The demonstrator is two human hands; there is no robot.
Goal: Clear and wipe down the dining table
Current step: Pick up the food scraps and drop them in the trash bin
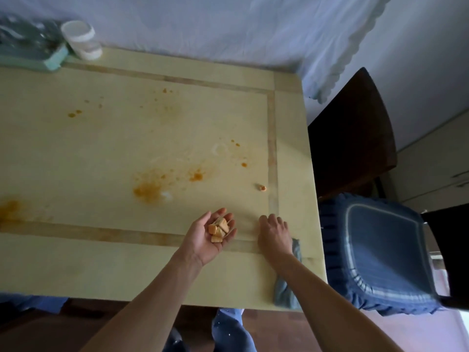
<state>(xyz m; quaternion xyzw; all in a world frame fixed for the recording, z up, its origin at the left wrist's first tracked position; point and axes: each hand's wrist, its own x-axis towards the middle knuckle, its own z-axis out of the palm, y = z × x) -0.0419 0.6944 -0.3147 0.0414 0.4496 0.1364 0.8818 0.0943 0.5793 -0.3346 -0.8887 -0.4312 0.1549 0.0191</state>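
Observation:
The pale yellow dining table (101,262) carries orange stains (149,190) across its middle. My left hand (203,240) is turned palm up above the near part of the table and cups several orange food pieces (218,230). My right hand (274,235) lies palm down on the table just right of it, fingers spread, nothing in it. A grey-blue cloth (288,290) lies on the table's near right corner, partly under my right forearm. One small orange scrap (262,187) sits alone on the table beyond my right hand.
A white tub (81,39) and a teal tray with a wrapped bundle (30,47) stand at the far left corner. A white curtain hangs behind. A dark chair (352,138) and a blue cushioned seat (380,252) stand along the right edge.

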